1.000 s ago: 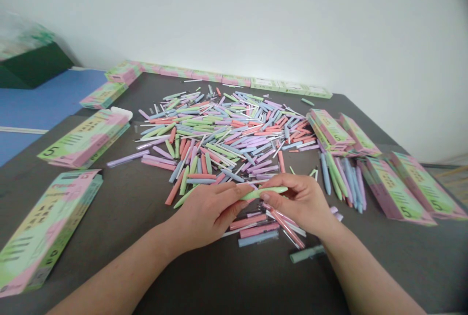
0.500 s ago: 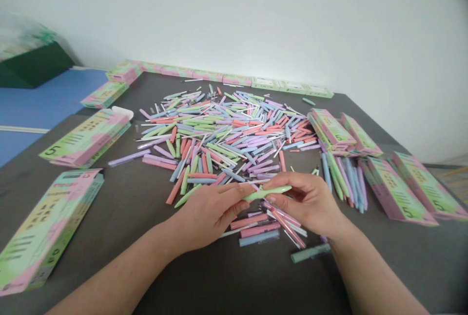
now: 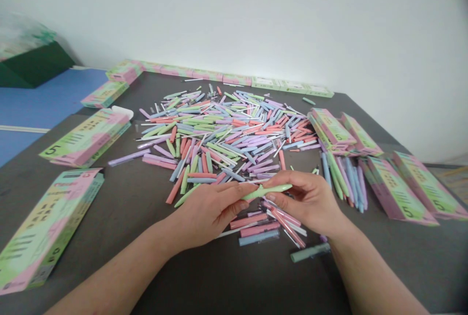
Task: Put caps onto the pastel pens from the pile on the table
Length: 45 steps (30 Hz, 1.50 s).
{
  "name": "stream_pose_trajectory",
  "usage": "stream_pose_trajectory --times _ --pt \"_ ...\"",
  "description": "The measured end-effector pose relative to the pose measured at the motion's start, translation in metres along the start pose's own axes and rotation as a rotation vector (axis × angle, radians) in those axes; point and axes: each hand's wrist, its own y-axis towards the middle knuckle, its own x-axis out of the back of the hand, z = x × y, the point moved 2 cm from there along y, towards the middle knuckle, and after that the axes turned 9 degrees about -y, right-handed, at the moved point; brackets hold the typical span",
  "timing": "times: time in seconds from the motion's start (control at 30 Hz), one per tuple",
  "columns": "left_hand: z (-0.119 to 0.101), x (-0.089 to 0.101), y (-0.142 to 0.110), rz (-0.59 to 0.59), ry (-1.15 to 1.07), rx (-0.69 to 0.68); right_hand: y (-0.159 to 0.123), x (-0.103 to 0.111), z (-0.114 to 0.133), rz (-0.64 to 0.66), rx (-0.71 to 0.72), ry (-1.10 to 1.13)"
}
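A light green pen (image 3: 268, 190) is held level between both hands, above the dark table. My left hand (image 3: 215, 210) is closed on its left end, the fingers covering that part. My right hand (image 3: 307, 200) pinches the pen near its pointed right end. Beneath the hands lie loose pink pen parts (image 3: 259, 228), thin white refills and a blue pen part (image 3: 259, 238). A dull green tube (image 3: 310, 252) rests by my right wrist. Beyond the hands spreads a large heap of pastel pen parts (image 3: 230, 129) in green, pink, purple and blue.
Finished-looking pens (image 3: 345, 181) lie in a row at the right, beside several printed cartons (image 3: 400, 188). More cartons stand at the left (image 3: 51, 227) and along the back edge (image 3: 237, 80). A dark green bin (image 3: 34, 64) sits on a blue surface at far left.
Both hands stay almost in place around the green pen. The fingers have shifted slightly along it, and the purple bit seen near its middle no longer shows.
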Motion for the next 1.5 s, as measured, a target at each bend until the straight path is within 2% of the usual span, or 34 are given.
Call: stream_pose_trajectory --times 0.23,0.47,0.67,0.93,1.1,1.23,1.33,1.5 --pt "0.0 -0.002 0.0 -0.025 0.08 -0.038 0.001 -0.003 -0.001 0.021 -0.009 -0.033" --pt "0.001 -0.007 -0.001 -0.114 0.205 -0.122 0.004 -0.006 -0.007 0.076 -0.051 -0.155" --pt "0.002 -0.004 0.0 -0.09 0.161 -0.091 0.003 0.001 -0.006 0.194 -0.053 0.043" --pt "0.003 -0.002 0.0 -0.119 0.158 -0.096 0.003 0.008 -0.005 0.062 -0.03 -0.082" --pt "0.004 -0.004 0.0 -0.107 0.196 -0.108 0.004 0.004 -0.008 0.108 -0.051 -0.183" --pt "0.005 -0.004 0.001 -0.109 0.18 -0.108 0.004 0.006 -0.006 0.154 -0.035 -0.123" --pt "0.004 -0.003 0.001 -0.125 0.18 -0.118 0.004 0.009 -0.004 0.124 0.002 -0.06" --pt "0.003 -0.002 0.0 -0.151 0.212 -0.135 0.005 0.008 -0.007 0.073 0.001 -0.135"
